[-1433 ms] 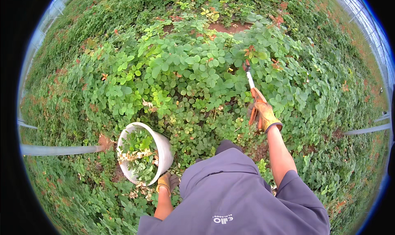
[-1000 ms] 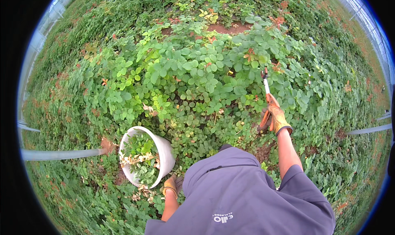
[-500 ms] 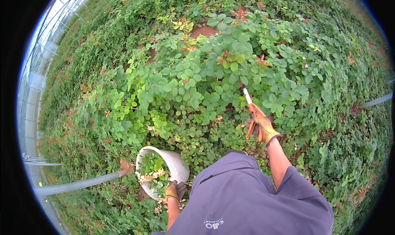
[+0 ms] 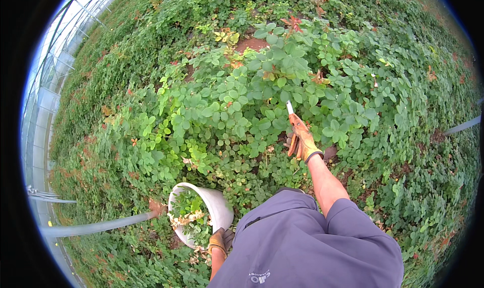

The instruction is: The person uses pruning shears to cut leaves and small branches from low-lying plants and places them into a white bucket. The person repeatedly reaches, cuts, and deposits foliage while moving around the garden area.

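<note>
Our right gloved hand [image 4: 304, 142] is closed around the orange-handled tool [image 4: 295, 120], which is to the right of the white bucket [image 4: 218, 207] and farther ahead; its tip is hidden among green leaves [image 4: 262, 124]. Our left gloved hand [image 4: 221, 240] is at the bucket's near side, but whether it grips, we cannot tell. Inside the bucket we see leafy stems [image 4: 194, 207].

Reddish soil [image 4: 251, 45], green leafy plants [image 4: 252, 94], white bucket [image 4: 220, 206] tilted among them
</note>
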The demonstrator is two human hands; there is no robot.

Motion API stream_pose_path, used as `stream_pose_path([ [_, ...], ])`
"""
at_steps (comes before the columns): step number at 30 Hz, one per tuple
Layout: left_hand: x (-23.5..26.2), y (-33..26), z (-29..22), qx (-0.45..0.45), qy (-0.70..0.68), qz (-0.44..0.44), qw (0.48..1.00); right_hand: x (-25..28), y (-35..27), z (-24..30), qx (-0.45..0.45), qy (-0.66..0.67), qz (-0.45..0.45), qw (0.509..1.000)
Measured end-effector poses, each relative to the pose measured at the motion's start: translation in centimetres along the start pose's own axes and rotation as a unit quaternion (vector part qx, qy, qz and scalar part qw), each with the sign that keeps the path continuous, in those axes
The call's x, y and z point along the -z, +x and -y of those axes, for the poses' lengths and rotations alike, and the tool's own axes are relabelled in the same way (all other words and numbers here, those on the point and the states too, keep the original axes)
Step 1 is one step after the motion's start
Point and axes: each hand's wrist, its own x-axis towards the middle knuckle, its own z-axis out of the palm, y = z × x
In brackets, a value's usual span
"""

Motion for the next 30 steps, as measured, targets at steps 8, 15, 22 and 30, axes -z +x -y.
stream_pose_path([
  [8,-0.6,0.6,0.6,0.004,0.048,-0.005,0.999,3.0,-8.6,0.1,-0.044,0.028,0.040,0.998],
  [15,-8.4,1.0,-7.2,-0.171,0.070,0.119,0.976,0.7,-17.8,0.3,-0.116,-0.368,0.038,0.922],
  [22,-16.5,-0.2,-13.1,-0.275,-0.009,0.098,0.956,-4.2,-19.2,1.1,0.057,-0.736,0.188,0.648],
  [30,-7.2,3.0,-12.2,-0.190,-0.147,-0.063,0.969,-3.3,-18.9,0.9,0.036,-0.751,0.164,0.639],
])
